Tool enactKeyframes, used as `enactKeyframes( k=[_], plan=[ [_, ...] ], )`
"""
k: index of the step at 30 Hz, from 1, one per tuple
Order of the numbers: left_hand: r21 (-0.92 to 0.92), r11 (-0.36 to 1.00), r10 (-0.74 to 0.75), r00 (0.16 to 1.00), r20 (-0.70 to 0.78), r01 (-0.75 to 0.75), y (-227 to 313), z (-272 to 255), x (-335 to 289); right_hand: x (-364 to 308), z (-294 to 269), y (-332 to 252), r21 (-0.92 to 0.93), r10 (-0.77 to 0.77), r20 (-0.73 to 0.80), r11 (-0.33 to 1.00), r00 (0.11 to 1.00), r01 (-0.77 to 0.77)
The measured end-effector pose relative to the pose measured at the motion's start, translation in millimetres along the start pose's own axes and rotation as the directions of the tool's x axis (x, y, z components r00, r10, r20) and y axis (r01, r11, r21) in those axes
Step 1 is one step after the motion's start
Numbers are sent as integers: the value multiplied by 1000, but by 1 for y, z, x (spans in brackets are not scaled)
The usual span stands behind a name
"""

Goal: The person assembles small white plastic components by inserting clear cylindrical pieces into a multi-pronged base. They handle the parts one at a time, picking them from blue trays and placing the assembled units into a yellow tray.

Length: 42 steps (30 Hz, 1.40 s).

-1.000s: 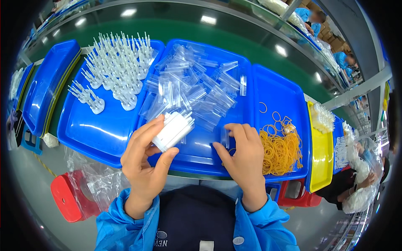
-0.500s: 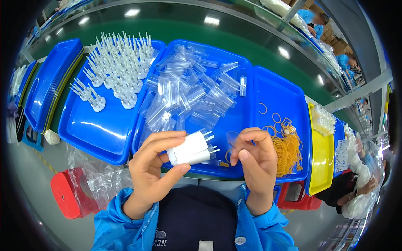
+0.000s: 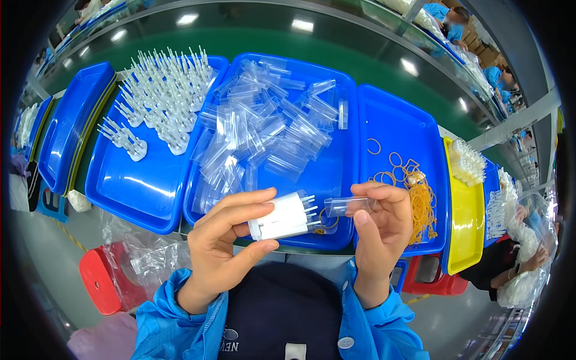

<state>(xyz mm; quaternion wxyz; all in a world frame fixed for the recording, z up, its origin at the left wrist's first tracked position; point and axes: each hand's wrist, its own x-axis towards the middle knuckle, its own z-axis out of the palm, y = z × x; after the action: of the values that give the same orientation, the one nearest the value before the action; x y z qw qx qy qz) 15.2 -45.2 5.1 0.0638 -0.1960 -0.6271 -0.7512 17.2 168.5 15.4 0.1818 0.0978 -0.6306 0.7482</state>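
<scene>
My left hand (image 3: 223, 243) is closed around a white pronged plastic part (image 3: 282, 217), fingers above and thumb below. Its thin white prongs point right. Between the thumb and fingers of my right hand (image 3: 387, 225) is a clear plastic tube (image 3: 339, 207), lying roughly level, its free end just right of the prongs and apart from them. Behind both hands, a blue tray (image 3: 342, 171) bears a loose heap of similar clear pieces (image 3: 258, 126). White pronged pieces (image 3: 162, 96) stand upright in the left blue tray (image 3: 138, 192).
Yellow rubber bands (image 3: 422, 210) are piled in the right blue tray (image 3: 399, 123). Beyond it a yellow tray (image 3: 465, 234) holds white parts. Stacked blue trays (image 3: 72, 129) stand far left. Red stools (image 3: 105, 279) are below the table edge. Co-workers sit at the right.
My right hand has turned and shifted slightly right, bringing the clear tube lengthwise towards the prongs. The white part has moved slightly right in my left hand.
</scene>
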Motion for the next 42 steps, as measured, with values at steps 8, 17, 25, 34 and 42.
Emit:
enactKeyframes(
  k=[8, 17, 25, 34, 42],
  plan=[
    [31, 1000, -8, 1000, 8, 8, 0, -1, 0, -2, 1, -1, -3, 39, 52, 999, 998, -39],
    [23, 1000, -8, 1000, 15, 8, 0, -1, -1, -5, 6, -6, -60, 64, 70, 996, 995, -60],
    [38, 999, -8, 1000, 19, 8, -2, -2, -1, -6, 8, -7, -72, 70, 77, 995, 995, -65],
    [62, 998, -10, 1000, 20, 9, 0, -1, 0, -9, 10, -2, -127, -10, 88, 992, 996, 21],
    [46, 999, -13, 1000, 21, 12, 0, 0, 0, -5, 5, -12, -146, 62, 103, 988, 993, -46]
  ],
)
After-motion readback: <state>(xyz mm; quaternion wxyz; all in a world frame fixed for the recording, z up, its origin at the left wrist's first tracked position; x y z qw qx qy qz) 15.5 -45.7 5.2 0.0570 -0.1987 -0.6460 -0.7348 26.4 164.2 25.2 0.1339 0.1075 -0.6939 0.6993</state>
